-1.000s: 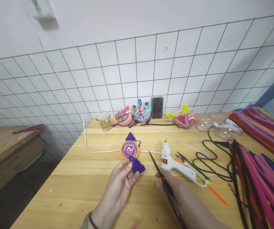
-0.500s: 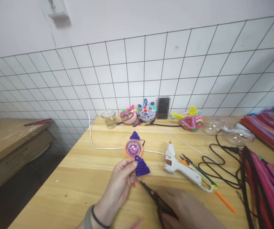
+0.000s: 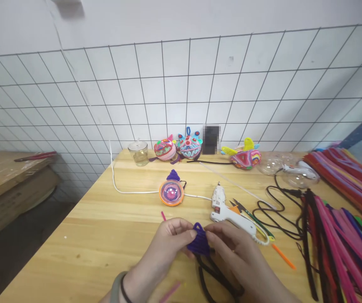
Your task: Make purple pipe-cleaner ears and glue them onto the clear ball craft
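Both your hands meet at the lower centre of the frame on one purple cone [image 3: 199, 242] of coiled pipe cleaner. Your left hand [image 3: 170, 240] pinches its left side with thumb and fingers; your right hand [image 3: 231, 248] pinches its right side, and black scissors [image 3: 214, 275] lie on the table under that hand, whether gripped or merely beneath the palm I cannot tell. The cone is held just above the table [image 3: 105, 227], near its front edge. Above the hands, at mid-frame, a clear dome with an orange rim [image 3: 171, 192] already carries one purple cone [image 3: 173, 175] at its far side; its near side is bare. Judged from this, one cone is fitted and the one you hold is formed but not attached. A glue gun [image 3: 228, 210] lies just right of the dome, untouched, its cord trailing right. Pipe cleaners [image 3: 347, 235] are stacked along the right edge. Three finished figures [image 3: 188, 147] and a glass jar [image 3: 138, 152] stand against the wire grid at the back of the table. A pink offcut [image 3: 170, 291] lies at the bottom edge.
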